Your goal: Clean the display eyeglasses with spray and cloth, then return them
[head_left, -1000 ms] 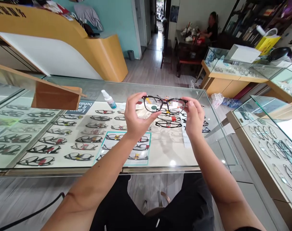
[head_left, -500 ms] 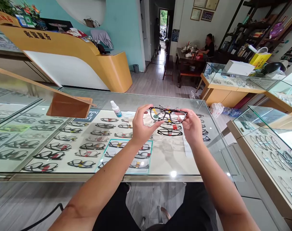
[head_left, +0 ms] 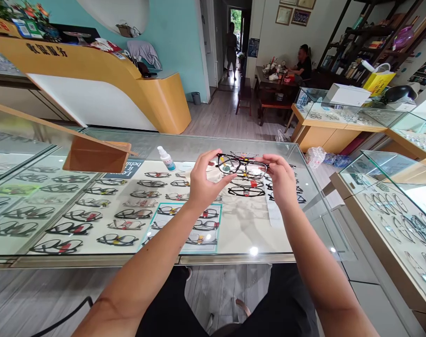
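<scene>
I hold a pair of black-framed glasses (head_left: pixel 241 166) in the air above a glass display counter (head_left: pixel 234 145). My left hand (head_left: pixel 203 181) pinches the left end of the frame between thumb and fingers. My right hand (head_left: pixel 281 180) pinches the right end. Both lenses face away from me. Under the glass lie several rows of display frames (head_left: pixel 128 214), and a small white spray bottle (head_left: pixel 165 158) stands on the counter to the left of my hands.
A wooden mirror stand (head_left: pixel 93 157) sits on the counter at left. Another glass showcase (head_left: pixel 392 210) runs along my right. A curved orange reception desk (head_left: pixel 104 79) stands beyond. One person sits at a far table (head_left: pixel 304 63), another stands in the doorway (head_left: pixel 231 44).
My hands came slightly closer together on the glasses and the frame tilted a little. My head lifted, so more of the back of the shop shows.
</scene>
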The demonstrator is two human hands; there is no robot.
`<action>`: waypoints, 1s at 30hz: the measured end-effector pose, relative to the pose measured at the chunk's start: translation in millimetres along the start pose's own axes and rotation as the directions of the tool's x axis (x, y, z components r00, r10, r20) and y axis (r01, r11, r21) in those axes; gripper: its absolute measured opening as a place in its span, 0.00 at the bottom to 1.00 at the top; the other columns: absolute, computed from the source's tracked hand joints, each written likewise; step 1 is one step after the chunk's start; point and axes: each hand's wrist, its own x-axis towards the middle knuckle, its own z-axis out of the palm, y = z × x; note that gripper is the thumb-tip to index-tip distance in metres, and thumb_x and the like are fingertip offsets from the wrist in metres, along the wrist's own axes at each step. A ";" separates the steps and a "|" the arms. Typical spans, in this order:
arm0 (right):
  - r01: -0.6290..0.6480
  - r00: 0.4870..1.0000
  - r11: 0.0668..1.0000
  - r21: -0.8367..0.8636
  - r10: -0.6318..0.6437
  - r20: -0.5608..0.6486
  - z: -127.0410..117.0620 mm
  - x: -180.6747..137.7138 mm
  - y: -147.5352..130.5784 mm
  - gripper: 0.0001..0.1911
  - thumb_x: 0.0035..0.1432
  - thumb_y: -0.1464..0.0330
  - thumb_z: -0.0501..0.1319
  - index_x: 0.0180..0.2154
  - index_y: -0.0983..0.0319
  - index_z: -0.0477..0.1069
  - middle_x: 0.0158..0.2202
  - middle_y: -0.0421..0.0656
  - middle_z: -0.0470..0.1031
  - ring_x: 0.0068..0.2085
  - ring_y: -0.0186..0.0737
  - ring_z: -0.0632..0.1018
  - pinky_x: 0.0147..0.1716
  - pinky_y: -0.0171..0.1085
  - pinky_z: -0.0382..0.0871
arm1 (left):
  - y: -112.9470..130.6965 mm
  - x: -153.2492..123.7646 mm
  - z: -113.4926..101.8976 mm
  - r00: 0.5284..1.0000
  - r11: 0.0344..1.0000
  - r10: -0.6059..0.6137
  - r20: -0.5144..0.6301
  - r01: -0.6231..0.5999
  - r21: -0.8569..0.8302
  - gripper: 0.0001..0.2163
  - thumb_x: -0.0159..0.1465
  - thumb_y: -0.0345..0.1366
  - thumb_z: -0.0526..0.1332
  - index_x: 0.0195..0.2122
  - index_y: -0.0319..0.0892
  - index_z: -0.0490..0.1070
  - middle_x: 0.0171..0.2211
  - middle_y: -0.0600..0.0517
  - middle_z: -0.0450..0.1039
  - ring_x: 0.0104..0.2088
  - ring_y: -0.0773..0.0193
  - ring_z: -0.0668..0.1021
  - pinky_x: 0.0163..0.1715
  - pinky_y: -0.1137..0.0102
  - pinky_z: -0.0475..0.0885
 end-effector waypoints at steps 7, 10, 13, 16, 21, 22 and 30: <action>0.407 0.905 0.805 -0.432 -0.294 0.306 -5.2 -3.6 -15.7 0.04 0.66 0.64 0.68 0.41 0.51 0.82 0.57 0.44 0.82 0.62 0.53 0.77 0.67 0.56 0.64 | 11.1 0.8 -4.1 0.974 0.981 0.182 0.134 -0.189 0.044 0.34 0.62 0.51 0.76 0.67 0.51 0.71 0.62 0.42 0.78 0.62 0.45 0.80 0.60 0.50 0.79; 0.420 0.891 0.783 -0.458 -0.262 0.371 -3.3 -4.8 -14.5 0.04 0.68 0.63 0.67 0.40 0.51 0.82 0.57 0.44 0.83 0.63 0.54 0.77 0.67 0.57 0.64 | 13.3 0.4 -5.4 0.975 0.985 0.158 0.153 -0.167 0.045 0.33 0.61 0.51 0.77 0.66 0.51 0.71 0.62 0.42 0.78 0.61 0.45 0.81 0.59 0.50 0.80; 0.343 0.902 0.846 -0.408 -0.176 0.393 -4.6 -3.4 -12.4 0.07 0.69 0.59 0.67 0.39 0.52 0.82 0.57 0.44 0.83 0.63 0.54 0.76 0.67 0.57 0.64 | 14.9 0.2 -6.9 0.978 0.995 0.100 0.183 -0.099 -0.018 0.35 0.61 0.50 0.77 0.67 0.51 0.69 0.60 0.42 0.79 0.59 0.46 0.81 0.55 0.51 0.81; 0.239 0.900 0.912 -0.333 -0.079 0.429 -7.1 -1.2 -10.2 0.11 0.69 0.55 0.67 0.38 0.53 0.82 0.59 0.45 0.82 0.63 0.52 0.77 0.67 0.55 0.64 | 13.4 -0.5 -6.8 0.973 0.982 0.043 0.225 0.000 -0.187 0.41 0.62 0.47 0.77 0.73 0.53 0.61 0.60 0.41 0.78 0.59 0.47 0.82 0.54 0.54 0.82; -0.053 0.844 0.977 -0.206 0.154 0.513 -7.2 0.3 -5.7 0.17 0.65 0.50 0.70 0.37 0.56 0.81 0.40 0.42 0.82 0.41 0.43 0.79 0.46 0.43 0.72 | 6.4 1.8 -4.0 0.949 0.895 -0.023 0.315 0.160 -0.417 0.48 0.58 0.48 0.79 0.75 0.58 0.56 0.59 0.41 0.77 0.56 0.49 0.83 0.44 0.63 0.84; -0.096 0.839 0.978 -0.187 0.181 0.512 -6.3 0.2 -5.0 0.18 0.64 0.49 0.71 0.37 0.57 0.81 0.36 0.41 0.80 0.38 0.41 0.77 0.42 0.41 0.71 | 5.8 2.6 -3.3 0.943 0.879 -0.031 0.332 0.184 -0.440 0.48 0.58 0.48 0.79 0.75 0.59 0.55 0.59 0.41 0.77 0.55 0.50 0.84 0.42 0.63 0.83; -0.108 0.929 0.981 -0.162 0.158 0.334 4.3 -0.3 9.3 0.23 0.57 0.46 0.74 0.35 0.59 0.82 0.34 0.41 0.79 0.36 0.39 0.74 0.39 0.40 0.69 | 15.9 -4.6 8.9 0.961 0.879 -0.258 0.100 0.277 -0.388 0.32 0.60 0.47 0.77 0.62 0.51 0.67 0.51 0.46 0.76 0.46 0.60 0.82 0.40 0.67 0.80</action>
